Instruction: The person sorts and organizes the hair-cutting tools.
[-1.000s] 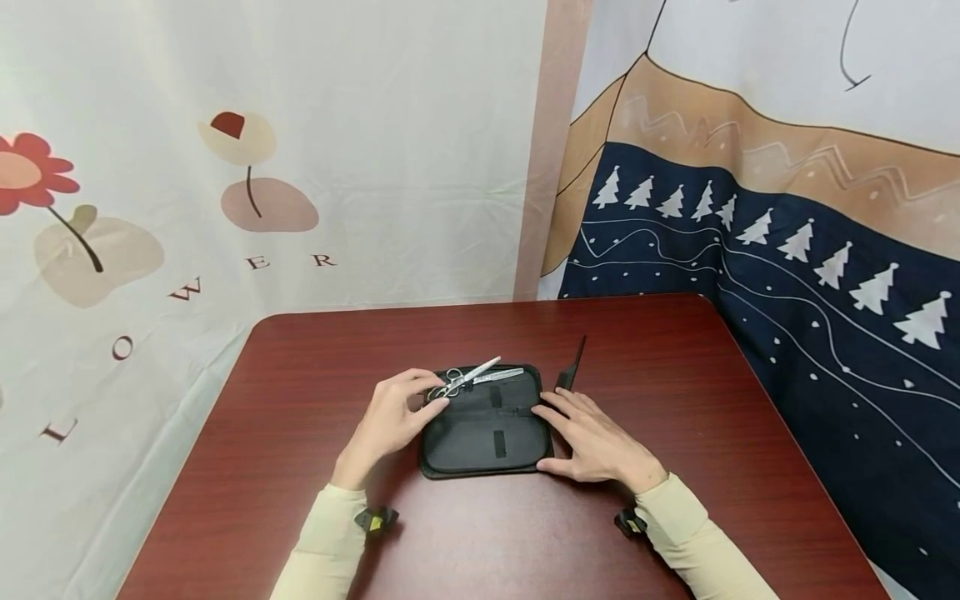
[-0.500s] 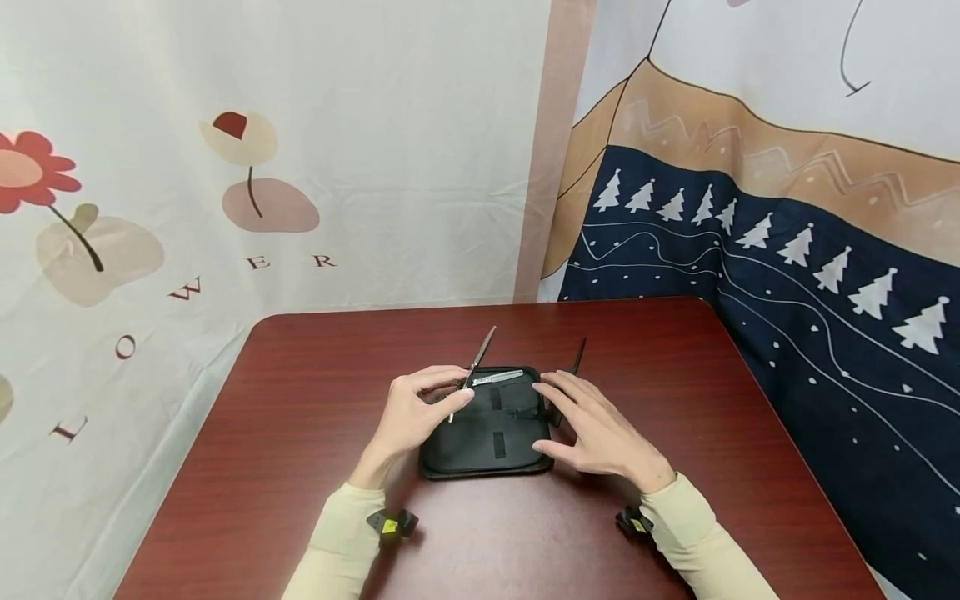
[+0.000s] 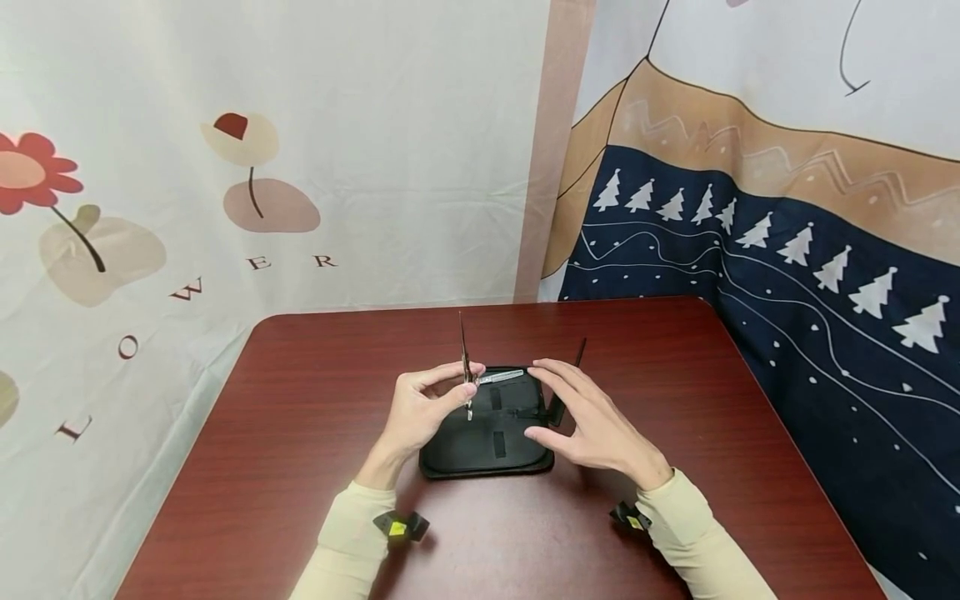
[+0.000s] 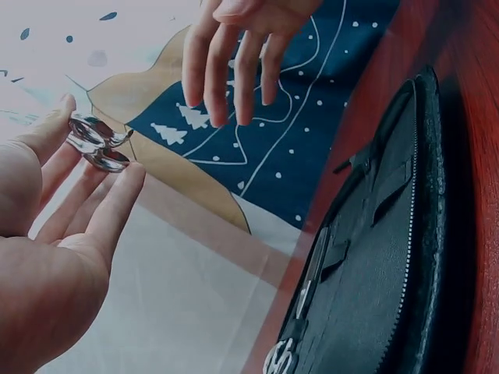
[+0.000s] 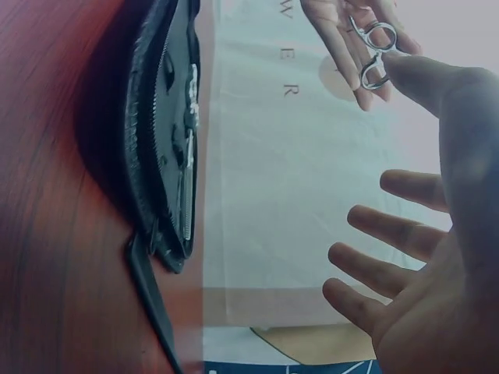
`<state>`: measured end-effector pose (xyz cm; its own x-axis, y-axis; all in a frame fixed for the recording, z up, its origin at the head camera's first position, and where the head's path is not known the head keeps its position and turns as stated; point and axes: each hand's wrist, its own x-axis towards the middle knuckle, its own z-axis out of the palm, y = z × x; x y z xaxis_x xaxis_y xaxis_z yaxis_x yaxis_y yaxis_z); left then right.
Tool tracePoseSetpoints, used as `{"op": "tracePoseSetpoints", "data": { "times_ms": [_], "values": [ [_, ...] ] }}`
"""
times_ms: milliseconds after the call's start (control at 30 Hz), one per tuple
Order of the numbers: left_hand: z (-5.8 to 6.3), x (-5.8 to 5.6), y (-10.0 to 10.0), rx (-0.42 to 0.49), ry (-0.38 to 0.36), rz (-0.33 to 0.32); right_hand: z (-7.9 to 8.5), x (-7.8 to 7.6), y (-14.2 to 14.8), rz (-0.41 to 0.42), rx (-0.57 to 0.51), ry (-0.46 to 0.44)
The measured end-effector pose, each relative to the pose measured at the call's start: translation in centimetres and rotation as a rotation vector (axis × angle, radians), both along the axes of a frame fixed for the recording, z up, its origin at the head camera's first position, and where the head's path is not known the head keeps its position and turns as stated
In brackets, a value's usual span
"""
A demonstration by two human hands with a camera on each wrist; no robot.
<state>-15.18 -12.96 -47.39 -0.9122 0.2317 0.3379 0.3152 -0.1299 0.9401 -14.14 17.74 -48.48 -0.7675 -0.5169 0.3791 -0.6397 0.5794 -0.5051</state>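
My left hand (image 3: 423,412) pinches a pair of silver scissors (image 3: 462,340) between thumb and fingers, raised over the upper left of a black zip case (image 3: 480,450). The blades point up and away; the finger loops (image 4: 105,160) face the camera in the left wrist view. A second pair of scissors (image 3: 501,377) lies along the far side of the case. Beyond the case's right side, my right hand (image 3: 600,429) hovers with spread, relaxed fingers and nothing in its grasp. A black comb (image 5: 152,292) sticks out at that side, partly hidden by this hand in the head view.
The case lies on a reddish-brown table (image 3: 315,375). Black elastic straps (image 3: 499,444) cross its inner panel. Behind the table hang a pale printed curtain (image 3: 420,167) and a dark blue one with white trees (image 3: 750,275). Small cameras (image 3: 401,526) sit at both wrists.
The left hand has lifted the scissors off the case and moved right, turning the blades from slanting right to nearly upright. The right hand has left the case's edge and risen slightly.
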Motion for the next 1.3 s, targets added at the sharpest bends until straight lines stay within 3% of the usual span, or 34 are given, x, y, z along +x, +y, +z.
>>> {"op": "tracePoseSetpoints", "data": {
  "times_ms": [467, 933, 1300],
  "values": [
    [-0.1, 0.2, 1.0, 0.024, 0.023, -0.020, 1.0, 0.2, -1.0, 0.013, -0.177, 0.035],
    [0.3, 0.7, 2.0, 0.135, 0.054, -0.065, 1.9, 0.7, -2.4, 0.040, -0.309, 0.057],
    [0.3, 1.1, 2.8, 0.163, 0.086, -0.071, 2.5, 1.1, -3.3, 0.037, -0.351, 0.109]
  ]
}}
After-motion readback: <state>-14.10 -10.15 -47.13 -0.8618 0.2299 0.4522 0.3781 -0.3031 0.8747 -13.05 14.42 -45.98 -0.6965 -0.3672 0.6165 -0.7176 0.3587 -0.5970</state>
